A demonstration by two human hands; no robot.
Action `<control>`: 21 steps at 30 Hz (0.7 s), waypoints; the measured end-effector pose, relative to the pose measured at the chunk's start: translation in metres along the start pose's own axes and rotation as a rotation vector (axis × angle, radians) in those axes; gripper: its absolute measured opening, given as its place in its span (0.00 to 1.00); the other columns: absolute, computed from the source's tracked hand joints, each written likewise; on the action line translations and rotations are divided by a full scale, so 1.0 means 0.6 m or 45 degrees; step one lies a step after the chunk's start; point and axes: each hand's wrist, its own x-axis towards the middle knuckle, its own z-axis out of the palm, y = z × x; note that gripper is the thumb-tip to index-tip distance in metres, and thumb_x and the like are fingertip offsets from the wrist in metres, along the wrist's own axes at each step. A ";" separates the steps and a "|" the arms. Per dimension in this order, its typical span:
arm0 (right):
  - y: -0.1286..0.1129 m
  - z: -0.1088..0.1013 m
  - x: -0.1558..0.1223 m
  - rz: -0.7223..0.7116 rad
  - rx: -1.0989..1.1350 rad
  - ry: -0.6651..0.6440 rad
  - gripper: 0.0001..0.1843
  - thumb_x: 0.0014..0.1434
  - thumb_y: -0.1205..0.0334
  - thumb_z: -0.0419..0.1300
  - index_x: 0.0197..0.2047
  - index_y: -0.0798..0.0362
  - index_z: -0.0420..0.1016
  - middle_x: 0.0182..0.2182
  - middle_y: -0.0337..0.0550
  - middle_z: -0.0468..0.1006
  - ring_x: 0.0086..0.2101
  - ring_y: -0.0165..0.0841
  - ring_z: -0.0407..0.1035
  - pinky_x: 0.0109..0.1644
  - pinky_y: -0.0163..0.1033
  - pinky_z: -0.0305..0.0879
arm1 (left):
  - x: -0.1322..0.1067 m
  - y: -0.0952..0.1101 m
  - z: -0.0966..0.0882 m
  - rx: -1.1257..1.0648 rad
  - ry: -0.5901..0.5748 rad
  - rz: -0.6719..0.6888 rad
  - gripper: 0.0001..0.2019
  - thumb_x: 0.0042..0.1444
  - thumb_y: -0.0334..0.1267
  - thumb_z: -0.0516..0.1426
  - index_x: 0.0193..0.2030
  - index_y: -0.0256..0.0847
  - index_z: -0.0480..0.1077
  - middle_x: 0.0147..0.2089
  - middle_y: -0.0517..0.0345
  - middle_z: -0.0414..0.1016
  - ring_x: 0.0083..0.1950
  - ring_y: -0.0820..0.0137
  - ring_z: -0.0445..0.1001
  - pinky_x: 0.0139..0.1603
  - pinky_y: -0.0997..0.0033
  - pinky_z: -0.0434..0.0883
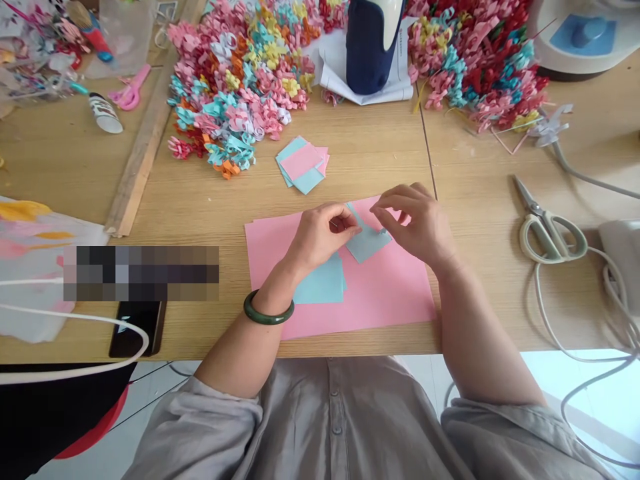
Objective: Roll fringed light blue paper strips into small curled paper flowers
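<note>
My left hand [323, 233], with a dark green bangle [269, 313] on its wrist, is closed in a pinch over a large pink sheet [380, 313]. What lies between its fingertips is too small to make out. My right hand [417, 220] also pinches, its thumb and fingertips close together, and I cannot make out anything in them. Between and beneath both hands lies a blue paper piece [367, 248], with a tiny blue bit [383, 231] at its right side. Another blue paper square [323, 283] rests on the pink sheet, partly under my left hand.
Small blue and pink cards [303, 167] lie beyond the sheet. Piles of curled paper flowers [250, 73] flank a dark blue bottle [373, 47]. Scissors [547, 230] and a cable [543, 300] are at right; a wooden strip [143, 147], pink scissors [131, 90] and a phone [137, 327] at left.
</note>
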 end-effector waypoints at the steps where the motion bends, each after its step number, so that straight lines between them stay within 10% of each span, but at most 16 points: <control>1: -0.001 0.002 0.000 0.000 0.084 -0.056 0.11 0.62 0.62 0.56 0.39 0.51 0.81 0.40 0.45 0.81 0.37 0.35 0.72 0.36 0.39 0.66 | 0.000 0.000 -0.001 0.002 0.011 0.000 0.04 0.52 0.34 0.64 0.30 0.38 0.73 0.31 0.59 0.77 0.32 0.73 0.73 0.36 0.73 0.71; 7: -0.007 0.011 -0.004 0.247 0.470 -0.373 0.14 0.59 0.69 0.53 0.40 0.55 0.80 0.28 0.40 0.80 0.24 0.28 0.70 0.28 0.36 0.66 | 0.002 0.000 -0.004 0.046 -0.019 0.039 0.04 0.53 0.34 0.63 0.30 0.39 0.73 0.31 0.58 0.77 0.32 0.73 0.72 0.34 0.74 0.70; 21: -0.016 0.009 0.000 0.186 0.457 -0.333 0.08 0.57 0.60 0.62 0.29 0.54 0.79 0.24 0.38 0.74 0.26 0.27 0.59 0.31 0.37 0.56 | -0.004 0.009 0.005 0.144 0.025 0.100 0.07 0.55 0.36 0.63 0.28 0.39 0.72 0.29 0.58 0.76 0.30 0.73 0.70 0.33 0.73 0.68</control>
